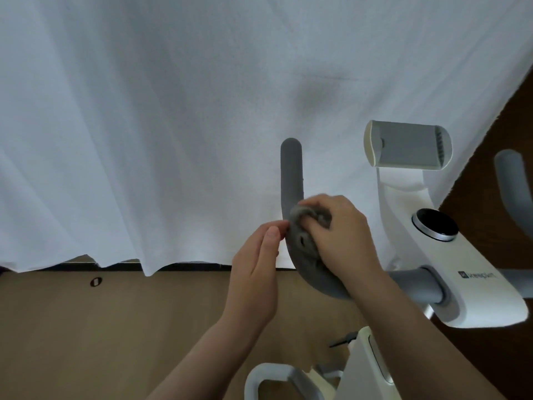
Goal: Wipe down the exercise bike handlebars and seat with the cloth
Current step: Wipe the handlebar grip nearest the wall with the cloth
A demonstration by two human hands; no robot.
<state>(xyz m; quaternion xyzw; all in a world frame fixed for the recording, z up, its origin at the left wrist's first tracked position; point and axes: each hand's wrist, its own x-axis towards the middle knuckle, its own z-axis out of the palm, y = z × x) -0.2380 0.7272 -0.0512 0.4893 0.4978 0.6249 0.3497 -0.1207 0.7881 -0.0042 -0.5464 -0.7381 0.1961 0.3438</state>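
Handlebar tip points away (cloth wrapped)

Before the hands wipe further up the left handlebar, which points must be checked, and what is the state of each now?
1. Right hand grips the grey cloth: ok.
2. Cloth lies on the bend of the left handlebar: ok.
3. Left hand free, fingers straight beside the cloth: ok.
4. Upper handlebar end uncovered, white curtain behind it: ok.
5. Right handlebar wiped: cannot tell.
6. Seat in view: not ok.
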